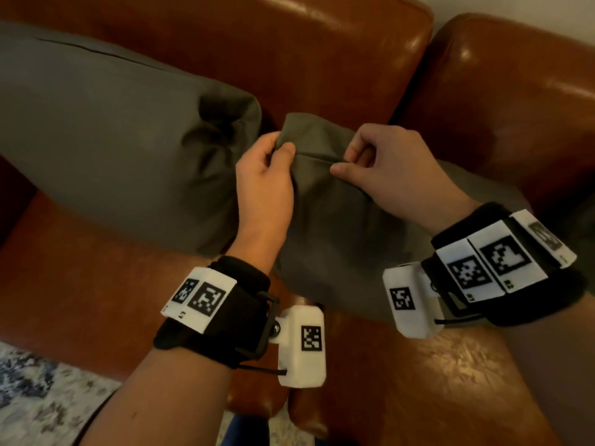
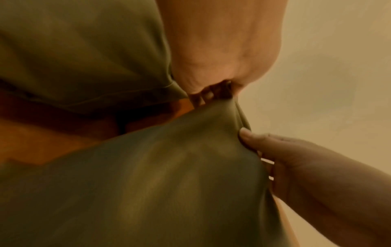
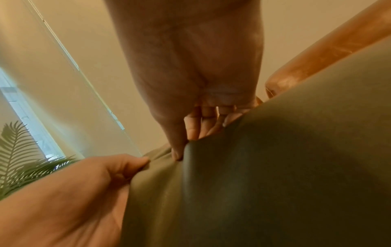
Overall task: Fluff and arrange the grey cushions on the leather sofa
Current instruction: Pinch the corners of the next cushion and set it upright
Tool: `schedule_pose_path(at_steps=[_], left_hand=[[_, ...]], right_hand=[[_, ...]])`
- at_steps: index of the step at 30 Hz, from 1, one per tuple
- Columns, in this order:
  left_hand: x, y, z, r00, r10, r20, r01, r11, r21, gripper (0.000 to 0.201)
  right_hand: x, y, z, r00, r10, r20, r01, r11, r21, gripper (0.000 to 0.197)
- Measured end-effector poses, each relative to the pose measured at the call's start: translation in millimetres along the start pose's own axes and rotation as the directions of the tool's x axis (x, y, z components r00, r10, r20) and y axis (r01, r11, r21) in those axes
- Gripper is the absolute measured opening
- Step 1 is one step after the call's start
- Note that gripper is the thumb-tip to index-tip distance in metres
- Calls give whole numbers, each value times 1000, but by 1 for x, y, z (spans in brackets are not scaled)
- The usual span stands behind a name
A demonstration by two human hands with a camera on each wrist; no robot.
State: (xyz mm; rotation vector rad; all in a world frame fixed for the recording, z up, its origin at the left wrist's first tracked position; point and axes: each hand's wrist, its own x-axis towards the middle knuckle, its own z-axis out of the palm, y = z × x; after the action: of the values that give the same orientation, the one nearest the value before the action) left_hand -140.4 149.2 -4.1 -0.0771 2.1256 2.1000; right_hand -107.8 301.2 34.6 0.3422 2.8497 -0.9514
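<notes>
— Status, item one?
— Large plump grey fabric cushion [image 1: 106, 136]: propped against the back of the brown leather sofa [image 1: 502, 101], looks arranged.
— Item two?
— Smaller limp grey fabric cushion [image 1: 338, 226]: on the seat beside it. My left hand [image 1: 264, 175] and right hand [image 1: 389, 162] each pinch its top edge. Fluffing unfinished, placing outstanding, I judge.

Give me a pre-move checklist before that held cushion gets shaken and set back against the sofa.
1. Left hand pinches the top corner of the held cushion: ok.
2. Right hand pinches the same top edge: ok.
3. Both grips sit close together, far end unsupported: not ok for an even shake.
4. Other grey cushion leans on the sofa back, beside the hands: ok.
5. Lower edge of held cushion free of the seat: cannot tell.
</notes>
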Motion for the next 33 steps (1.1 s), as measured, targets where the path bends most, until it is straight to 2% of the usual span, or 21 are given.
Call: schedule_pose_path(at_steps=[3,5,7,10,11,13,16,19,22,25,27,29,30,31,33], left_hand=[[-2,-2,3,993,-111,-27,110,993,-53,9],[2,0,4,992,-126,-23,125,991,-41,8],[4,2,7,985,-170,-11,169,983,-68,17],[4,2,9,959,-279,41,280,926,-253,20],[5,3,10,959,-278,53,282,924,-256,26],[10,-1,14,967,-254,27,254,946,-202,28],[21,-7,17,948,-303,-102,279,940,-197,18],[27,-15,16,924,-346,-164,319,933,-169,21],[27,-19,12,935,-343,-93,336,938,-82,40],[24,-24,10,940,-336,-61,333,941,-53,36],[21,-24,11,952,-269,-148,280,959,55,40],[14,-18,15,976,-98,-192,149,950,274,53],[9,-12,19,987,27,-160,40,913,406,58],[2,-5,24,982,164,-89,-89,833,547,59],[-12,8,42,912,383,144,-361,585,727,52]], right_hand=[[-7,-1,5,999,-26,33,24,997,73,17],[-9,-1,7,997,-34,67,31,998,46,19],[-9,1,9,995,-37,90,37,999,1,21],[-14,5,10,992,-64,110,65,998,-11,23],[-17,7,10,991,-77,107,79,997,-18,26],[-22,11,12,994,-94,55,97,994,-44,31],[-34,17,15,990,-107,-88,92,982,-167,37],[-53,31,14,985,-30,-172,-12,971,-239,47],[-74,52,8,965,102,-240,-156,963,-218,54],[-91,68,3,953,207,-222,-246,955,-164,61],[-96,75,3,955,210,-208,-242,960,-142,65],[-98,78,3,957,203,-206,-229,967,-111,64],[-99,78,3,956,206,-207,-228,970,-90,62],[-101,78,3,956,207,-209,-225,972,-64,60],[-104,79,4,953,198,-230,-198,980,21,54]])
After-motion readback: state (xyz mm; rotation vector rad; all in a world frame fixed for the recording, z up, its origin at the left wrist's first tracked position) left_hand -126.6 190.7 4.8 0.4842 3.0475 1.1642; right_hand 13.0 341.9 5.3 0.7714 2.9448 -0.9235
